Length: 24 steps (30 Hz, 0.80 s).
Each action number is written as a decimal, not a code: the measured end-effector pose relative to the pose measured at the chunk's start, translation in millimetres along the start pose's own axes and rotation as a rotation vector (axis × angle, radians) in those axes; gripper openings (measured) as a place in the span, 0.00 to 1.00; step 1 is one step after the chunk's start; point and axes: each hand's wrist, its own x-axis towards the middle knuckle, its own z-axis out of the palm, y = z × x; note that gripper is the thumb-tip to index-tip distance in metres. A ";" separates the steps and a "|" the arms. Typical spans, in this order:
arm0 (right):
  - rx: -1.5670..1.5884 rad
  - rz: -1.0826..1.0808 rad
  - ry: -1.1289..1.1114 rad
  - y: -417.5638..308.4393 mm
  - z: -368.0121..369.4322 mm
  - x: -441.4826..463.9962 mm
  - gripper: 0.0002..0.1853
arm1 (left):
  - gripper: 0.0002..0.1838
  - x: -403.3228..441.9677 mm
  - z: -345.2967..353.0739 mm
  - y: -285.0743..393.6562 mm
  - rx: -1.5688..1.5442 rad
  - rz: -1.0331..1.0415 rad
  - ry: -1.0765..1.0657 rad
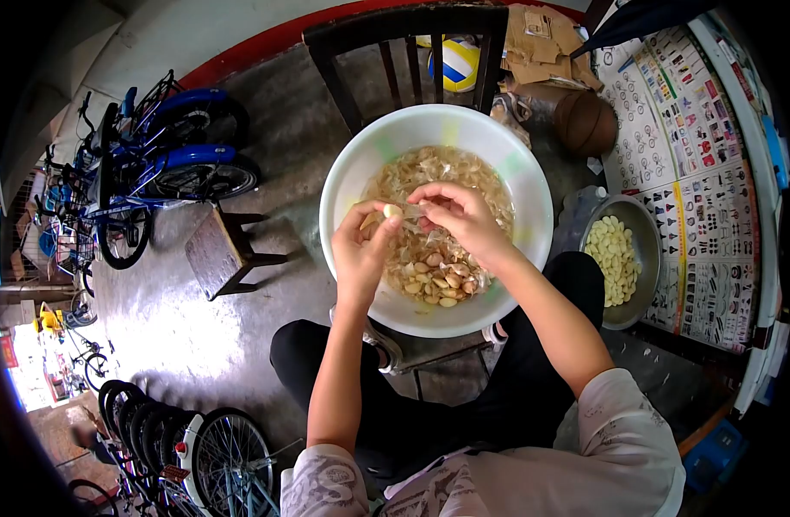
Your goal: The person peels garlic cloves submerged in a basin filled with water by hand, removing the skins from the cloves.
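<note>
Over a large white basin (348, 297), my left hand (363, 250) pinches a pale garlic clove (392, 210) between thumb and fingertips. My right hand (464, 222) is close beside it, fingers curled together on a thin, translucent bit of garlic skin (410, 208). Below both hands, loose skins (438, 161) float in water across the basin. Unpeeled brownish garlic cloves (451, 280) gather at its near side. To the right stands a metal bowl (646, 258) with many peeled white cloves (613, 258) in it.
The basin rests against a dark wooden chair (404, 21). A small wooden stool (227, 252) stands to the left, with bicycles (188, 168) beyond it and more wheels (231, 461) at lower left. A basketball (586, 123), a volleyball (457, 65) and cardboard (541, 52) lie behind.
</note>
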 end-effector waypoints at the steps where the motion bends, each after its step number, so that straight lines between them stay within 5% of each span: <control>1: 0.001 0.002 0.000 -2.3 -1.3 -0.7 0.09 | 0.11 0.4 -1.5 -0.3 0.001 -0.002 0.000; 3: 0.045 0.011 -0.040 -6.0 -3.0 -2.3 0.10 | 0.14 1.9 -8.4 -2.3 -0.341 -0.121 -0.018; 13: 0.021 0.121 -0.058 7.5 -17.5 7.2 0.11 | 0.16 2.7 -9.4 4.2 -0.630 -0.283 -0.050; 15: -1.138 -0.282 0.048 19.7 -18.9 5.8 0.13 | 0.14 3.6 -11.0 -1.3 -0.643 -0.287 -0.049; 19: -1.720 -0.549 0.212 15.1 -20.2 -6.1 0.15 | 0.08 3.6 -14.5 -4.3 -0.743 -0.325 -0.046; 21: -0.866 -0.262 0.076 -2.3 -15.2 2.5 0.16 | 0.08 3.4 -13.3 -8.0 -0.722 -0.316 -0.055; 24: -0.603 -0.386 0.060 -7.8 2.0 1.0 0.15 | 0.08 2.3 -10.9 -12.0 -0.619 -0.302 -0.067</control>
